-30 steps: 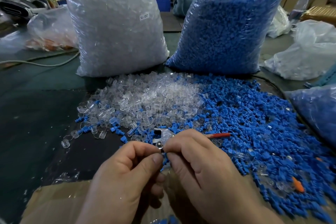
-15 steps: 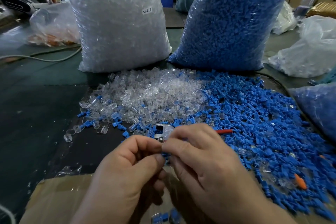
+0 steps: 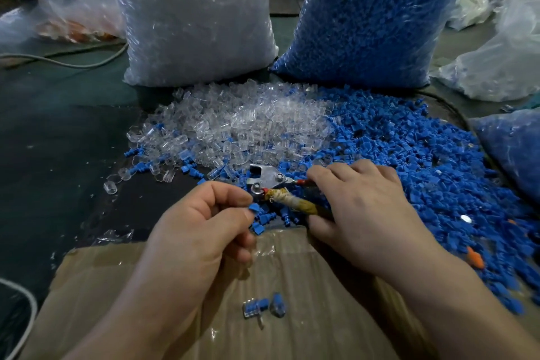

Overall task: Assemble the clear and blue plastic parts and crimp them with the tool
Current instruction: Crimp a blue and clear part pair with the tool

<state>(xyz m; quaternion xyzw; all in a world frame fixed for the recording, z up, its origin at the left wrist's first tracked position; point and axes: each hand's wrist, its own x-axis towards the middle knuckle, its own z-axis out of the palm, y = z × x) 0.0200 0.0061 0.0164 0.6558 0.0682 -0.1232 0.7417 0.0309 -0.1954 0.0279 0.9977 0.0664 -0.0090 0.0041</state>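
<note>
My left hand [image 3: 204, 222] pinches a small blue plastic part [image 3: 253, 207] between thumb and forefinger. My right hand [image 3: 359, 210] lies over the handles of the metal crimp tool [image 3: 267, 181], thumb under the tape-wrapped handle, fingers over the upper one. The tool's steel head points left, resting on the blue parts. A heap of clear parts [image 3: 233, 126] lies behind, and a wide spread of blue parts [image 3: 409, 149] to the right. Two joined clear-and-blue pieces [image 3: 263, 305] lie on the cardboard box [image 3: 292, 330] near me.
Two tall plastic sacks stand at the back: clear parts [image 3: 193, 17] left, blue parts [image 3: 368, 17] right. Another bag of blue parts [image 3: 514, 152] sits at the right edge. A grey cable [image 3: 73, 63] crosses the dark table at left.
My hands were together, working one part between the fingertips. They have drawn apart: the left keeps the blue part, the right has gone to the crimp tool's handles.
</note>
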